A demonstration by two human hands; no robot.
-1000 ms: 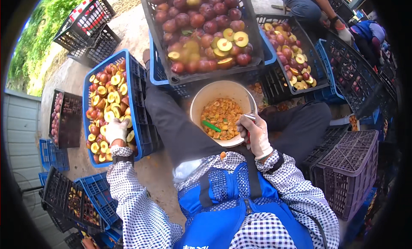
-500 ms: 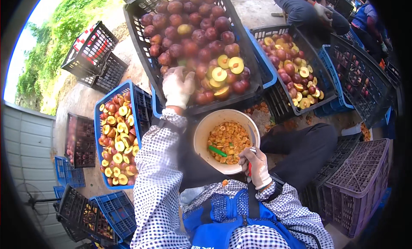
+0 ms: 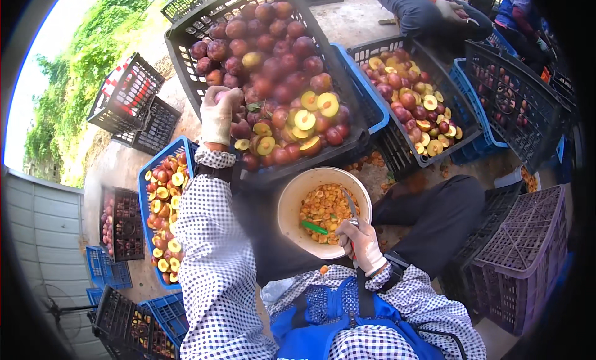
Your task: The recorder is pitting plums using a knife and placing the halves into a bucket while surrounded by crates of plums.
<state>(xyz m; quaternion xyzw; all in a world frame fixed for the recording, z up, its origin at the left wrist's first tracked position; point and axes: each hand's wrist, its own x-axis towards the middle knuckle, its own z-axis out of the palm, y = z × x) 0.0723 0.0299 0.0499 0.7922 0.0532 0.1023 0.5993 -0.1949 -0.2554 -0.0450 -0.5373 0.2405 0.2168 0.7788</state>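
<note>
My left hand (image 3: pixel 217 115), in a pale work glove, is at the left side of a large black crate (image 3: pixel 186 81) of whole plums (image 3: pixel 273 46). Its fingers are curled around a plum, of which only a small purplish patch shows. Cut yellow plum halves (image 3: pixel 305 120) lie at the crate's near end. Over the rim of a white bucket (image 3: pixel 287 220), my gloved right hand (image 3: pixel 366 245) is closed on a slim-bladed knife (image 3: pixel 350 203) with a reddish handle. Many small brownish-orange pieces (image 3: pixel 326 202) and a green-handled tool (image 3: pixel 315 227) lie inside the bucket.
A blue crate (image 3: pixel 144 220) of halved plums stands at the left; another dark crate (image 3: pixel 397 152) of cut plums is at the right. A purple crate (image 3: pixel 521 254) stands near my right knee. At the far right sits another person with gloved hands (image 3: pixel 452 11).
My left hand has moved left and up from among the plums to the crate's left side, and its fingers have closed. The right hand has shifted slightly, with the knife blade now over the bucket.
</note>
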